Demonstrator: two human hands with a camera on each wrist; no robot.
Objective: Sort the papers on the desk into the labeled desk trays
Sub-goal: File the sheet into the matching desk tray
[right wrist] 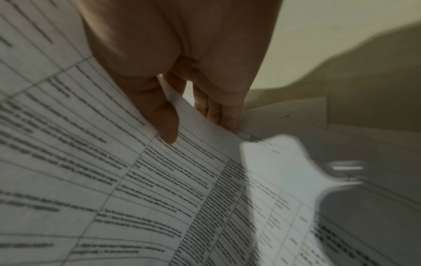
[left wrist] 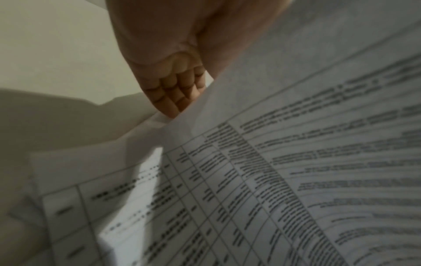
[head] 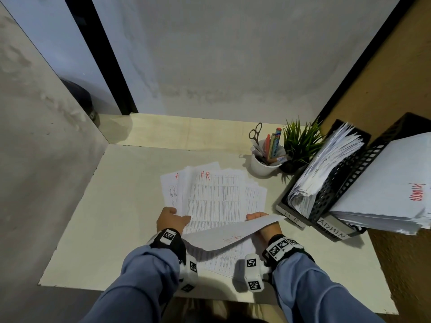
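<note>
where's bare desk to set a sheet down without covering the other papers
Bare desk lies left of the spread papers, out to the left wall, and behind them up to the back ledge. The right is crowded: cup, plant, HR tray, ADMIN tray. A narrow strip runs before the trays.

A pale cream surface (head: 121,206) sat in a dim corner — grey mottled walls (head: 210,54) behind and left, a black vertical strip (head: 102,57) between them.
</note>
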